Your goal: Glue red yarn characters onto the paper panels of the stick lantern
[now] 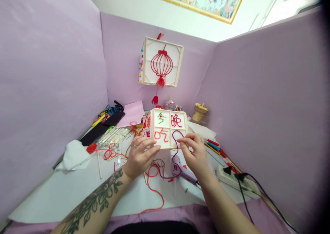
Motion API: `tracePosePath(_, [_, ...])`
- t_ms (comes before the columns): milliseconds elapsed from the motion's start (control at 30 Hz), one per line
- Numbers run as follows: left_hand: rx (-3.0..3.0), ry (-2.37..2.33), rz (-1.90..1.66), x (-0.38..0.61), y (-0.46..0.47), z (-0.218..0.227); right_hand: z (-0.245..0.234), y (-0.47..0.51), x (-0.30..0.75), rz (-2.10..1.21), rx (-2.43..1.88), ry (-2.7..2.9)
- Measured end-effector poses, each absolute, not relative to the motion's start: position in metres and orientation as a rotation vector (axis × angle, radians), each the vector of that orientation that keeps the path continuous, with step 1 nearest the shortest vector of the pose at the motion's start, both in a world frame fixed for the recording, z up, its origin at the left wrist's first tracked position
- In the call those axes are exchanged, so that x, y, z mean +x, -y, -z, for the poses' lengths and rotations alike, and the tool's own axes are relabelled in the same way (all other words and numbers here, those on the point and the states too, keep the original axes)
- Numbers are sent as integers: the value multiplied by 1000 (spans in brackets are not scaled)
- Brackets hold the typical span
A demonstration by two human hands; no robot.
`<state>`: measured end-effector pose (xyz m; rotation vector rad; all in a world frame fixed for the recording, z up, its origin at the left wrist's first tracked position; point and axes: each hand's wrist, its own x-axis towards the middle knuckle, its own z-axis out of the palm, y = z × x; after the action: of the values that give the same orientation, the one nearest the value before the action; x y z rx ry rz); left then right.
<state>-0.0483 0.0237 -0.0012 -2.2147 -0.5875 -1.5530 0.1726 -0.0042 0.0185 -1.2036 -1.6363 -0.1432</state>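
Note:
A small box lantern (pixel 168 125) of pale wooden sticks and white panels stands on the table, its near face split into four panes with yarn characters in green and red. My left hand (pixel 140 155) grips its lower left corner. My right hand (pixel 194 153) pinches a dark purple yarn strand (pixel 176 137) that loops over the lower right pane and trails down to the table. Loose red yarn (pixel 154 179) lies below both hands.
A finished lantern (pixel 161 62) with a red yarn design hangs on the back partition. A glue gun (pixel 184 170) lies under my right hand. Power strip (pixel 232 177) and cables at right. Sticks (pixel 116 136), black sheets (pixel 101 127), pink paper (pixel 132 113), white tissue (pixel 74 155) at left.

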Motion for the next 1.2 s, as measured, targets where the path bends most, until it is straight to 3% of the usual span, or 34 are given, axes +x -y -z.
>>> tracePosePath(1200, [-2202,606,1565,-48,-25,3,-9,8,178,214,-1229,1591])
